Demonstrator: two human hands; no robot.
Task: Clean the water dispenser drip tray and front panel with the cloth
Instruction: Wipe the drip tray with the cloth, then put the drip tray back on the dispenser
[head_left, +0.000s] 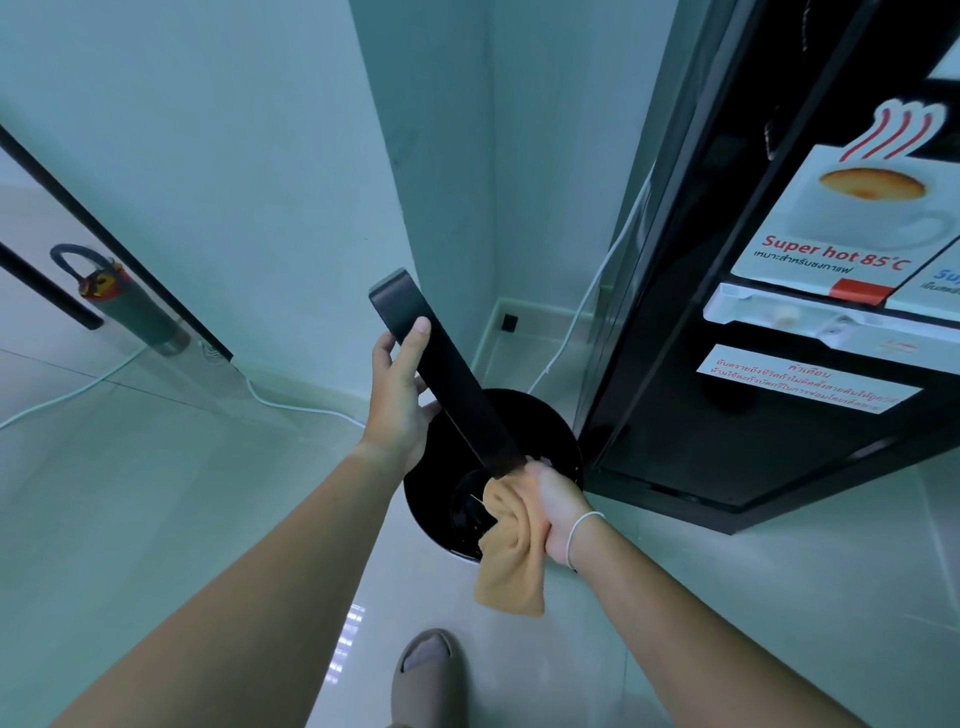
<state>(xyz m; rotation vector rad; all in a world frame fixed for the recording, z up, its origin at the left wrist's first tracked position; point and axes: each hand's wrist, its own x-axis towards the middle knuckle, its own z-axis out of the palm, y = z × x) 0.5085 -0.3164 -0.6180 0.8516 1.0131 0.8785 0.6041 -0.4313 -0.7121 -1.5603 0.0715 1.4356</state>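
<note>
Here the drip tray (447, 374) is out of the water dispenser (779, 364) and up in the air over a round black bin (431, 483) on the floor. The tray is a long, flat, black strip with a small lip at its far end. It is tilted, with the far end up high and the near end low, just above the bin's mouth. The cloth (511, 551) is soft and light orange. It is bunched up at the low end of the tray, and a loose flap hangs down from it.

There is one tray, one cloth, one bin and one tall black dispenser. The dispenser stands on the right, near the bin. Its front has a picture of a steaming cup with the words "Super hot 85°C", a white strip below that, and one white warning sticker lower down. Two hands show, and one foot in a tan slipper (426, 670) at the bottom. One white cord (576, 322) runs down the wall in the corner.

The left hand (400, 400) holds the tray near its upper part. The thumb lies flat on top of the tray and the fingers wrap under its edge. The right hand (558, 504) is closed tight around the cloth and presses it against the low end of the tray. A thin white band sits on the right wrist.
</note>
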